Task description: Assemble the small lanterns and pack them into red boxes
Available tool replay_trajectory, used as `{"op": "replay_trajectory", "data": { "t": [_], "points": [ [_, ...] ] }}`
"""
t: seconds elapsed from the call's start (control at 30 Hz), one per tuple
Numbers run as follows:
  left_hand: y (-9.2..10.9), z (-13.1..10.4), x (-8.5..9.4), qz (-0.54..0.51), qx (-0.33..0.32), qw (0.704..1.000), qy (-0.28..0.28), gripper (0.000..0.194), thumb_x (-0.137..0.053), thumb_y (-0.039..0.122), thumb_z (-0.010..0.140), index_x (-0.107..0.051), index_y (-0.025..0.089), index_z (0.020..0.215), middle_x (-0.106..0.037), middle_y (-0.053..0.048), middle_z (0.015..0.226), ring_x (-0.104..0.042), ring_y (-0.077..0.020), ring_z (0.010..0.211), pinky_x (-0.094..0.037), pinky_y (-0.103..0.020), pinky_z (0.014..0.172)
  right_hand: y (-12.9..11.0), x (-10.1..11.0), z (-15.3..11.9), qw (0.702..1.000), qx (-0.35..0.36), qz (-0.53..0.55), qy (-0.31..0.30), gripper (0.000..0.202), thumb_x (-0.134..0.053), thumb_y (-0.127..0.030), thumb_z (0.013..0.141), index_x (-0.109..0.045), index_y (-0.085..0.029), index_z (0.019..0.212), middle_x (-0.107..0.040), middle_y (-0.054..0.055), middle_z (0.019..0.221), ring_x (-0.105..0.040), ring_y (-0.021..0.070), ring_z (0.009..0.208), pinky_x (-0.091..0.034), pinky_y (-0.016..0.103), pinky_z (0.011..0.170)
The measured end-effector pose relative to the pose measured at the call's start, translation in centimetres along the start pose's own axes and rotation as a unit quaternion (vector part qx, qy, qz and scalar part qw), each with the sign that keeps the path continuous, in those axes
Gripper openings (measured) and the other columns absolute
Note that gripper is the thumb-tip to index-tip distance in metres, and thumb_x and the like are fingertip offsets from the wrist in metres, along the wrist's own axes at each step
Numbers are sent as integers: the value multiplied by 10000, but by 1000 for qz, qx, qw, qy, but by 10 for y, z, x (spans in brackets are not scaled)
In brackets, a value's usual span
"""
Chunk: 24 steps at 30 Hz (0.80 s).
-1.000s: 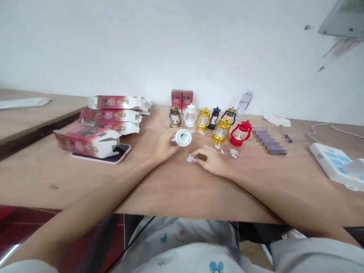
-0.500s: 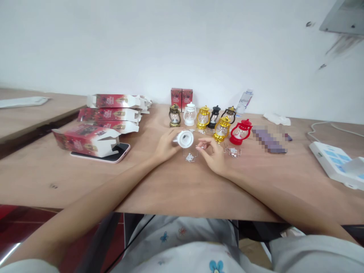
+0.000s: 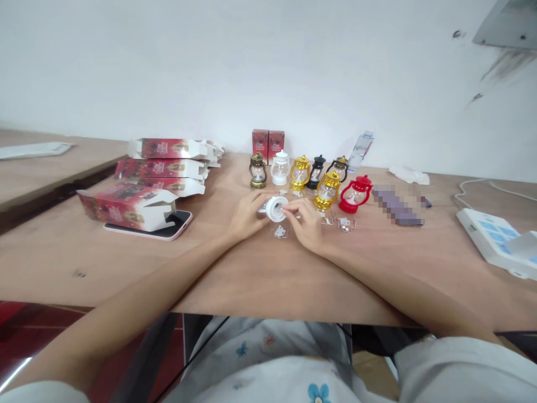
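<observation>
A white lantern (image 3: 277, 209) lies on its side in my left hand (image 3: 249, 215), its round open base facing me. The fingertips of my right hand (image 3: 306, 223) are pinched together at the opening in that base; whatever they hold is too small to make out. Below the lantern, a small white charm with thin wire (image 3: 280, 231) lies on the table. More wire pieces with a charm (image 3: 344, 224) are to the right of my right hand. Behind my hands stand several small lanterns, among them a red one (image 3: 356, 195), a gold one (image 3: 326, 191) and a white one (image 3: 280, 168).
Red boxes with open flaps (image 3: 126, 207) lie at the left, one on a phone (image 3: 183, 224). Two upright red boxes (image 3: 268, 144) and a bottle (image 3: 361, 150) stand near the wall. A white device (image 3: 497, 238) is at the right.
My right hand has moved left, and its fingertips now meet the lantern's base. The white lantern has shifted slightly right and tilted a little.
</observation>
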<state>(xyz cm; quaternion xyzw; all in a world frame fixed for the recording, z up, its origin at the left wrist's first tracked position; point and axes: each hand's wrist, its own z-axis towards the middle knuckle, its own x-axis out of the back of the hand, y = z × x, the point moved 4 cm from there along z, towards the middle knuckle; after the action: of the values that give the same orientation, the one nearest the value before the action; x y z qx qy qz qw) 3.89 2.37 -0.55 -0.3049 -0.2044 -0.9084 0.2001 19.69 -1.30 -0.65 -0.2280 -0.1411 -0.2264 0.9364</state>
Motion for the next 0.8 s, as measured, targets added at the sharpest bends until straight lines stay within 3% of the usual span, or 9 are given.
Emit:
{"op": "replay_trajectory", "data": {
  "t": [0.4, 0.8],
  "points": [
    [-2, -1, -1, 27, 21, 999, -16, 354, -621, 300, 794, -543, 205, 1126, -614, -72, 1136, -567, -224, 1069, -451, -350, 900, 4, 0, -4, 1000, 5, 4, 28, 72, -533, -246, 894, -593, -206, 896, -665, 10, 789, -613, 129, 674, -491, 265, 646],
    [0, -3, -3, 86, 45, 994, -43, 389, -610, 277, 790, -535, 234, 1170, -599, -53, 1171, -543, -225, 1101, -406, -329, 887, -1, -1, -2, 999, 35, 19, 31, 102, -543, -148, 862, -618, -215, 845, -685, 30, 849, -651, 161, 839, -517, 306, 745]
  ]
}}
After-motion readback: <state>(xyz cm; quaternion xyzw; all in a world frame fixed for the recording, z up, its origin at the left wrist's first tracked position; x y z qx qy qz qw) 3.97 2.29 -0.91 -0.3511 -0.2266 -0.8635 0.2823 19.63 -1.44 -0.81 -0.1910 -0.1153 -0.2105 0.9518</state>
